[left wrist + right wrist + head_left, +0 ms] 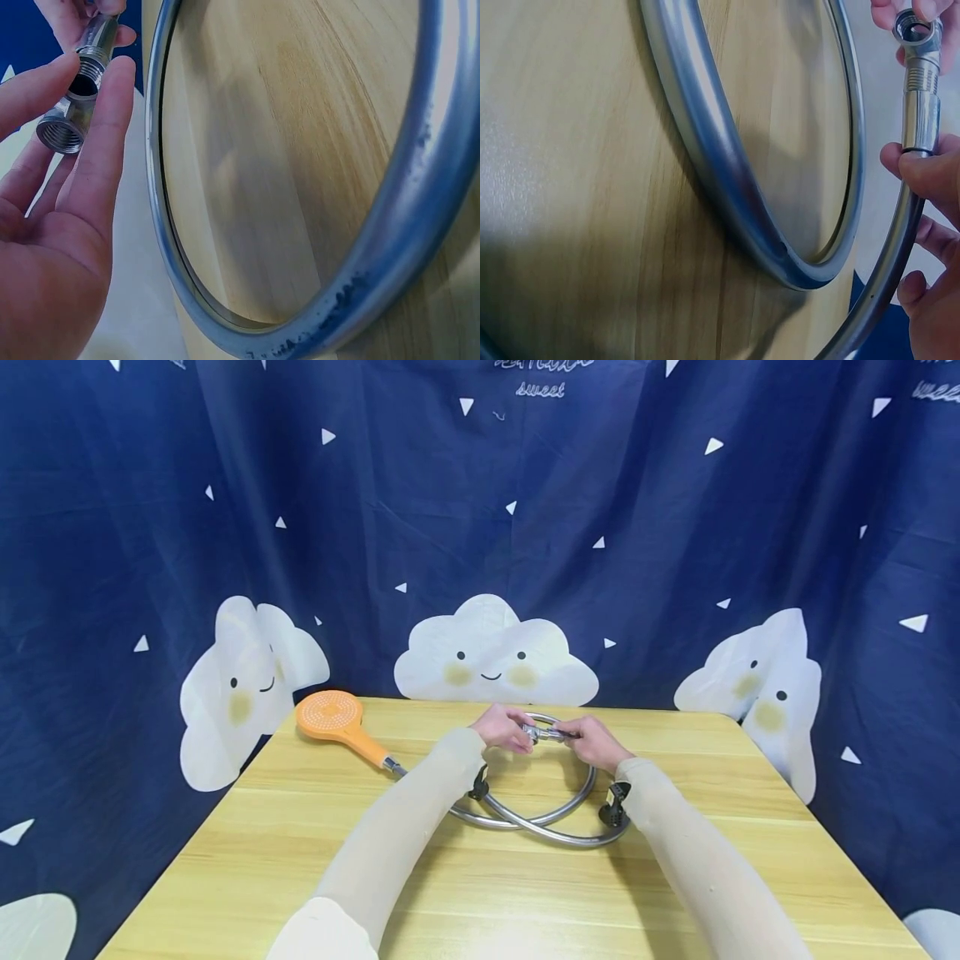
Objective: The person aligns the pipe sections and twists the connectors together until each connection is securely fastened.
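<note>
Fingers point(105, 142) of the left hand point(507, 728), narrowed to the width of a threaded metal fitting point(921, 52), pinch it, likely to steady it. Right hand point(592, 743): fingers curled where the metal sleeve point(921, 124) meets the grey hose point(577, 841), presumably keeping the 2 ends in line; threads show between them. Hose loops over the desk point(450, 910), mostly on the fingers' near side, its slack apparently sparing the grip any pull. Orange shower head point(330, 714) rests well left of the fingers, probably for working room.
</note>
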`<state>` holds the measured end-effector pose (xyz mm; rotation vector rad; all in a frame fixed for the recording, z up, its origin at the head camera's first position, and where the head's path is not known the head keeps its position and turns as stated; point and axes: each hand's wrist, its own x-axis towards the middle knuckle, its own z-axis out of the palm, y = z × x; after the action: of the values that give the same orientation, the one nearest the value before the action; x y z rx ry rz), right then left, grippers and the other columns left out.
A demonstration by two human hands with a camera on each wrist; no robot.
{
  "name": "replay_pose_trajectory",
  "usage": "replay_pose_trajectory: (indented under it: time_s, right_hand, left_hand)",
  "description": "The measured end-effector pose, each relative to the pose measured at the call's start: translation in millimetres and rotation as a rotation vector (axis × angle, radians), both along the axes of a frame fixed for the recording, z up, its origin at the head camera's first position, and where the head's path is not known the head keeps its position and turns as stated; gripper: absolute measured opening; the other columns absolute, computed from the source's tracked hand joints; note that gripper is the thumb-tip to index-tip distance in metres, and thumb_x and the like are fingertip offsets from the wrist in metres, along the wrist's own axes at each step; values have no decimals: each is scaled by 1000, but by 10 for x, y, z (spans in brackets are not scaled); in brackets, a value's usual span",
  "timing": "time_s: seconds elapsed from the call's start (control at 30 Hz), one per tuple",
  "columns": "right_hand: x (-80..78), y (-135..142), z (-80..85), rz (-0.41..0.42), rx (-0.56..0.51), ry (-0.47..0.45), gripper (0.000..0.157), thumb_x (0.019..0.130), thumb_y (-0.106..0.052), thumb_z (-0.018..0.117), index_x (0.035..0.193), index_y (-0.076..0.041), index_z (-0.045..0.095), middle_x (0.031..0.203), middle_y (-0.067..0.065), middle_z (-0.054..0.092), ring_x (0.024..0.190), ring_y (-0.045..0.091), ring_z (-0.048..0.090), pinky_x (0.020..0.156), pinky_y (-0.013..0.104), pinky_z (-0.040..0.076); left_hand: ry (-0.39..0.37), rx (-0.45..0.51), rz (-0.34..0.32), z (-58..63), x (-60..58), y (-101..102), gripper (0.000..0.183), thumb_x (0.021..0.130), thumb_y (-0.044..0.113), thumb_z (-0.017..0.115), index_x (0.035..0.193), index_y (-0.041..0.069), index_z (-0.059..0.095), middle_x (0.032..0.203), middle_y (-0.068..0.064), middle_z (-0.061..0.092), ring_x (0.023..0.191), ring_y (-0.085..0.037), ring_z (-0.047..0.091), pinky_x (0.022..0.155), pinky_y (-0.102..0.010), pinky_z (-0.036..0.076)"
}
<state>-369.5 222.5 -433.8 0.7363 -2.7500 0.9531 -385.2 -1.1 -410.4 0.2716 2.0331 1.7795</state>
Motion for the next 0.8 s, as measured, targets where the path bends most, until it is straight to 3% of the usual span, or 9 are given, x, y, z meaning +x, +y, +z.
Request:
replay_pose_trajectory:
  time_s: [0.3, 0.5, 0.8]
  right_hand:
    - [-7, -11, -23, 8, -6, -50, 35, 89, 9, 62, 122, 2, 71, 114, 21, 72, 70, 15, 52, 59, 24, 41]
    - [-6, 0, -31, 6, -7, -79, 38, 89, 10, 60, 126, 3, 68, 119, 24, 70, 71, 17, 52, 60, 25, 41]
    - [-12, 0, -27, -6, -11, -83, 37, 91, 7, 60, 127, 3, 67, 123, 24, 68, 90, 22, 60, 70, 26, 46]
  left_hand:
    - [-27, 11, -4, -155, -191, 31, 44, 77, -19, 70, 119, -9, 67, 86, -23, 73, 70, -27, 74, 79, -42, 63]
    - [-22, 41, -36, -173, -182, 9, 45, 81, -18, 68, 125, -11, 63, 92, -26, 73, 69, -23, 73, 77, -38, 64]
    - [-56, 77, -57, -154, -176, 56, 47, 84, -15, 67, 131, -10, 59, 107, -32, 70, 77, -25, 75, 82, -38, 63]
